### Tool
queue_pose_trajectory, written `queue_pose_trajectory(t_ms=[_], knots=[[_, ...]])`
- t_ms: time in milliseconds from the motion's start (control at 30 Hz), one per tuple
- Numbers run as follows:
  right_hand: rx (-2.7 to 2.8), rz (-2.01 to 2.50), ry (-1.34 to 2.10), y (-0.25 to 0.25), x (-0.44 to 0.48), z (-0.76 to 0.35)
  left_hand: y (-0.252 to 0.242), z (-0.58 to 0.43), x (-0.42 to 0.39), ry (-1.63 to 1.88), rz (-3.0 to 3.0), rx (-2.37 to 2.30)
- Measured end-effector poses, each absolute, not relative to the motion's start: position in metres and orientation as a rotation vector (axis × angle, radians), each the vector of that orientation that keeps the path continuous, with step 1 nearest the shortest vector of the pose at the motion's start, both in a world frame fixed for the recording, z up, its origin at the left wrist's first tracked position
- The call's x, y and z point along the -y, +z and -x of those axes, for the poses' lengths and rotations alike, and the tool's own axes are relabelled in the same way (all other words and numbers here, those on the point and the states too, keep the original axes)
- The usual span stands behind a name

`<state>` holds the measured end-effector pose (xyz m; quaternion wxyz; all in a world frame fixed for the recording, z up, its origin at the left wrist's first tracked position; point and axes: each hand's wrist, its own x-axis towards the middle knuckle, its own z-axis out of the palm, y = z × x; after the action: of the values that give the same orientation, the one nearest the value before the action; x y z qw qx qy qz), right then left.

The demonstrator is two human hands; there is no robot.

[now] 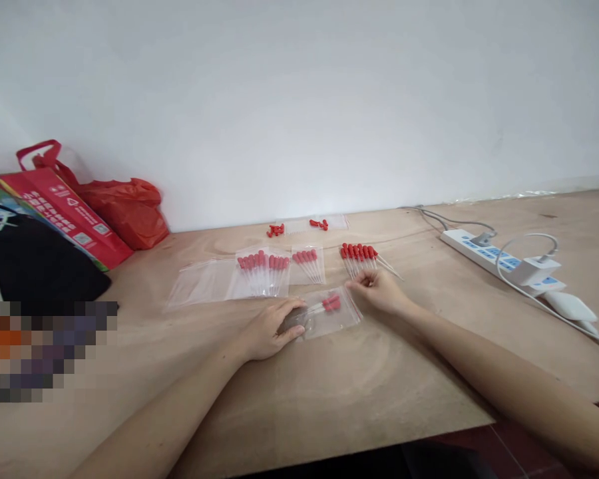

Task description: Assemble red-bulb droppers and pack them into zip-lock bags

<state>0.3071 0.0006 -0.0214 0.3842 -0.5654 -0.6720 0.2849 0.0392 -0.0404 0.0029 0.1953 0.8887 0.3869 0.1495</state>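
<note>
A clear zip bag [335,322] lies on the table between my hands, with a few red-bulbed droppers [331,303] inside. My left hand [272,329] rests at the bag's left end, thumb and fingers apart on the plastic. At the upper right corner, by the red zip line, the fingertips of my right hand [377,290] are pinched together on the bag. Just beyond that hand, a row of loose droppers [358,252] with red bulbs and thin pale stems is fanned out. Behind my left hand lie more bagged droppers [252,261] and a smaller filled bag [307,258].
Small red pieces [275,230] lie near the wall, with others on a flat plastic bag [337,219]. A white power strip [494,256] with plugs and cables stretches along the right. Red bags [124,206] and a black bag [34,266] stand left.
</note>
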Motion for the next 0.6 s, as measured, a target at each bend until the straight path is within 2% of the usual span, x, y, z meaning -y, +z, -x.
queue_pose_trajectory(t_ms=[100, 200, 367, 600], knots=[[1.568, 1.714, 0.415, -0.015, -0.027, -0.329, 0.002, -0.039, 0.040, 0.409, -2.490, -1.095], [1.520, 1.964, 0.316, -0.010, -0.050, -0.345, 0.002, -0.038, 0.040, 0.408, -2.494, -1.093], [1.509, 2.074, 0.373, -0.009, -0.063, -0.347, 0.002, -0.037, 0.040, 0.403, -2.489, -1.096], [1.242, 1.939, 0.577, -0.009, -0.062, -0.349, 0.002, -0.037, 0.041, 0.375, -2.491, -1.111]])
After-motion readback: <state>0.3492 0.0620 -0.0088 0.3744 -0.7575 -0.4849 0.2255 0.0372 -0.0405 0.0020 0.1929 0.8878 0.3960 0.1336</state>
